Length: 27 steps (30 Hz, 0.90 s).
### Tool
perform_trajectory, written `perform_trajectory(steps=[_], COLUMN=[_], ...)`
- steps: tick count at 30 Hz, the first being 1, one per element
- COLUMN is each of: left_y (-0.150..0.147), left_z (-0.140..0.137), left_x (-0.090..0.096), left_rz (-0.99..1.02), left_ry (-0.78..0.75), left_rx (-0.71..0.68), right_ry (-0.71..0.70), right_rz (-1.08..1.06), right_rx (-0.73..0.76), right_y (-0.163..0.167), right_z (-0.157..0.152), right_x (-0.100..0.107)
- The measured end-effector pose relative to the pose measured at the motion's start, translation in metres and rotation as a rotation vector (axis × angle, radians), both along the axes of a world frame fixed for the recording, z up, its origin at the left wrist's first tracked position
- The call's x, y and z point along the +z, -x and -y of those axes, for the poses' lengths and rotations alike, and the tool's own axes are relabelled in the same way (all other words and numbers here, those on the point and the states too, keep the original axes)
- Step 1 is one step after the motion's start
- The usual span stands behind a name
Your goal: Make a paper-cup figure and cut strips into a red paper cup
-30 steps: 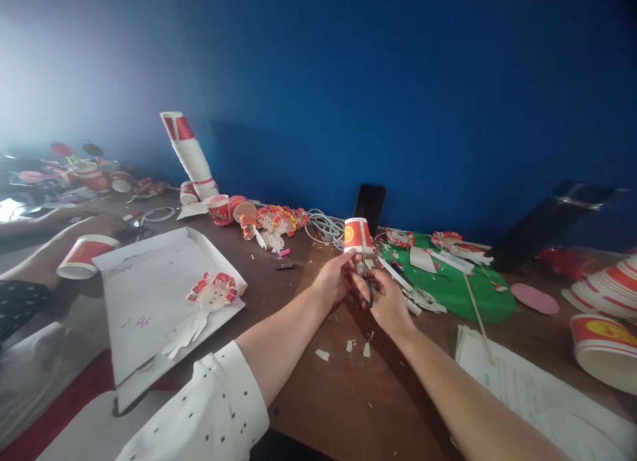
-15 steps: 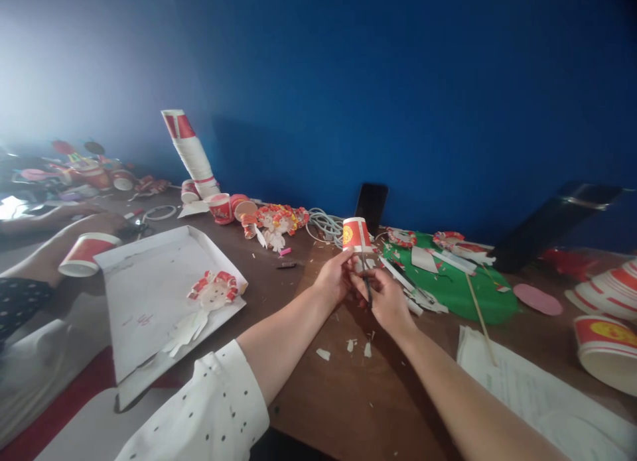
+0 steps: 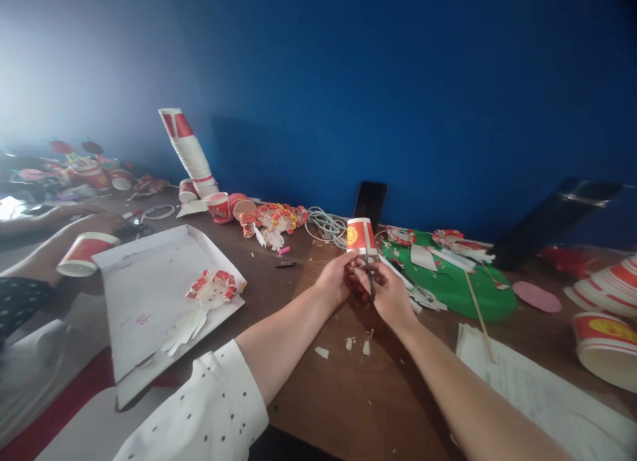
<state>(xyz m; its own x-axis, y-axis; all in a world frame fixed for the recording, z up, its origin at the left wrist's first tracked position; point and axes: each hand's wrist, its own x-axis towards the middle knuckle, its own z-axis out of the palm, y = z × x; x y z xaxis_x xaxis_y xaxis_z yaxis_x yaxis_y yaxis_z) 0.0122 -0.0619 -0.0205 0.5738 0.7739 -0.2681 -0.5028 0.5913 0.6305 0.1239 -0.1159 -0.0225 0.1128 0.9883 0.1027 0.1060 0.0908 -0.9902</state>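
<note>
Gripping paper cup (image 3: 360, 235), left hand (image 3: 337, 283); right hand (image 3: 391, 298) closed round scissors (image 3: 369, 275), blades mostly hidden.

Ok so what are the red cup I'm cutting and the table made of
The red cup looks like thin printed paper with a slightly glossy coat: white snippets lie below it. The table looks like brown wood or wood-look laminate, matte; which one is unclear.

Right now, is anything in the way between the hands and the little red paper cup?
No, nothing visible is. The left hand already holds the upside-down red paper cup by its lower edge, and the right hand works the scissors right against it. Paper scraps lie on the table below, clear of the hands.
</note>
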Motion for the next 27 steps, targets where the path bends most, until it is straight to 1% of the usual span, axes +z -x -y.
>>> perform_trajectory(steps=[3,8,10,19,27], left_y=[-0.0005,-0.0028,-0.0033,-0.0031,-0.0017], left_z=[0.0004,0.0020,0.0027,0.0028,0.0022], left_x=[0.0003,0.0057,0.0076,0.0072,0.0056], left_rz=[0.027,0.032,0.039,0.030,0.043], left_ry=[0.005,0.099,0.123,0.124,0.099], left_rx=[0.001,0.177,0.210,0.204,0.154], right_ry=[-0.001,0.018,0.028,0.030,0.040], right_rz=[0.014,0.050,0.067,0.075,0.052], right_rx=[0.004,-0.005,-0.008,-0.018,-0.017], right_y=[-0.0022,-0.0052,-0.0061,-0.0050,-0.0024], right_z=[0.0003,0.0024,0.0030,0.0031,0.0045], right_x=[0.0028,0.0077,0.0090,0.0089,0.0104])
